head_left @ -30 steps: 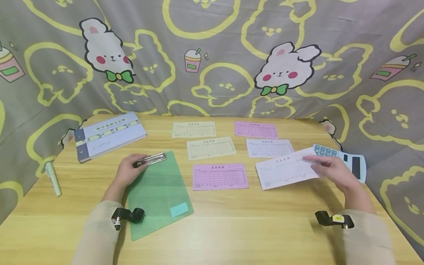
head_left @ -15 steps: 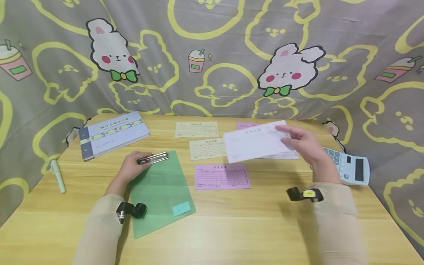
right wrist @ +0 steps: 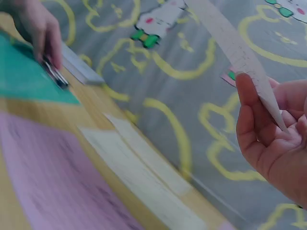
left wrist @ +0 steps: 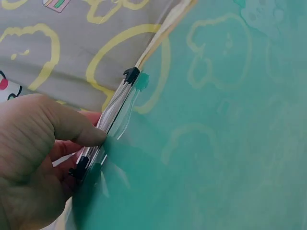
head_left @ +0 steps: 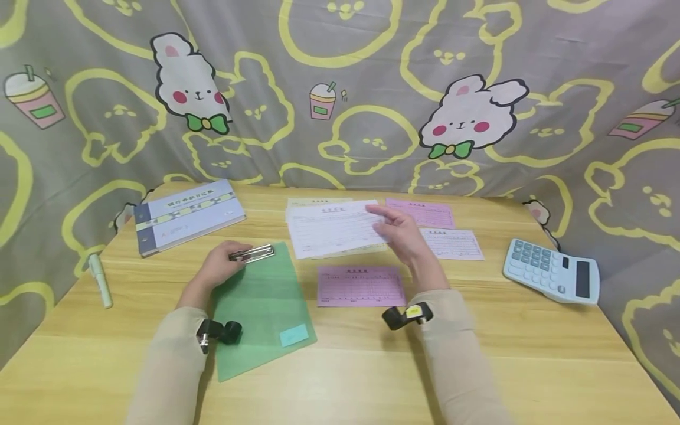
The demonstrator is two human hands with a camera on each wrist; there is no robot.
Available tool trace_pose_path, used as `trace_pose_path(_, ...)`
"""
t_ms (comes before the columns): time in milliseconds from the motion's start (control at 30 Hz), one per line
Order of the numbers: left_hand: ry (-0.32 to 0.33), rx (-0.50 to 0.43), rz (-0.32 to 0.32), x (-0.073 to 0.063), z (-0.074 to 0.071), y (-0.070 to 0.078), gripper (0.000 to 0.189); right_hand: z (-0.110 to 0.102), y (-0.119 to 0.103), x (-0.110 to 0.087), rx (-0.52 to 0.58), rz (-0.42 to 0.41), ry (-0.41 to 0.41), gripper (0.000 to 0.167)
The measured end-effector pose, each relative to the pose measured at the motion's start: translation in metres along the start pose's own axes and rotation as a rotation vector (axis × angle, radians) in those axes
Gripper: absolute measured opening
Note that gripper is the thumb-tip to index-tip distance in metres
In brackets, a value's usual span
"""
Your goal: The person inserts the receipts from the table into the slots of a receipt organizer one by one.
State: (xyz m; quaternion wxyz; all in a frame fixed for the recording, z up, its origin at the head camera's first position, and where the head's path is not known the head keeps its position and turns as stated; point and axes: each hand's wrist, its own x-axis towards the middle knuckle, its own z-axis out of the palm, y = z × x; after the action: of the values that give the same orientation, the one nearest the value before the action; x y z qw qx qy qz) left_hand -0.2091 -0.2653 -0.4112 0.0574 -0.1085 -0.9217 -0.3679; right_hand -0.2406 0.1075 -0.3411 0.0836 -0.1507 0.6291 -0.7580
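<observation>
My right hand [head_left: 401, 235] pinches a white printed form slip [head_left: 334, 229] by its right end, thumb on one face and fingers on the other. In the right wrist view the slip [right wrist: 254, 72] is raised above the table. From the head it overlaps two pale yellow slips [head_left: 319, 201]. My left hand [head_left: 220, 264] grips the metal clip [head_left: 254, 254] at the top of a green clipboard [head_left: 260, 313]. In the left wrist view the thumb lies on that clip [left wrist: 108, 120]. A small blue label [head_left: 294, 335] sits in the clipboard's lower right corner.
A pink slip [head_left: 361, 287] lies beside the clipboard, another pink slip [head_left: 430, 213] at the back, and a white slip [head_left: 454, 244] before it. A calculator [head_left: 551, 270] stands right, a blue ledger book [head_left: 191, 217] back left, a pale green marker [head_left: 100, 280] far left.
My right hand has carried the white slip leftward from near the calculator to over the yellow slips, uncovering the calculator. The left hand stays at the clipboard's clip.
</observation>
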Motion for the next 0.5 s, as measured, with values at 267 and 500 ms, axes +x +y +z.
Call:
trace_pose_path(267, 0.065, -0.072, -0.063, -0.001, 0.008, -0.004, 0.032, 0.055, 0.028, 0.013, 0.174, 0.047, -0.058, 0.041)
trace_pose_path(500, 0.077, -0.081, -0.046, 0.0, 0.01, -0.004, 0.033, 0.082, 0.052, 0.019, 0.152, 0.084, -0.087, 0.039)
